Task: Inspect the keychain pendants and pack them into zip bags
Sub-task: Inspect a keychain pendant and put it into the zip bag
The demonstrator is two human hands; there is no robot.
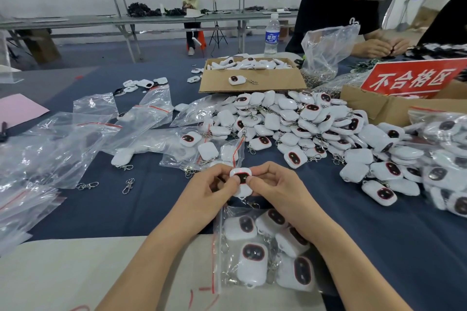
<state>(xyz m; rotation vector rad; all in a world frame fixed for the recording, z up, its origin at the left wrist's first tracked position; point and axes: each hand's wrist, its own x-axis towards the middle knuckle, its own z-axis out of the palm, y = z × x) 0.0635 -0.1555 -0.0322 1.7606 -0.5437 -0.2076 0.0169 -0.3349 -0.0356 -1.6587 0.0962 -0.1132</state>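
- The left hand (214,185) and right hand (274,184) both pinch one white pendant (242,176) between thumbs and fingertips. Its dark face is turned up and it is held just above the blue cloth (131,209), with its clasp hanging at six o'clock.
- At six o'clock, under the wrists, lies a part-filled zip bag (217,255); whether its seal is closed cannot be told.
- Loose clasps (128,185) lie at nine o'clock, empty bags (63,144) at ten, and the unsorted pile (303,121) at one to two.
- Both thumbs cover part of the face, so a flaw beneath them could pass unseen.
- The glossy shell could slip from so light a pinch and land among the packed or unchecked pendants, mixing them.
- The dangling clasp could snag the bag's plastic.
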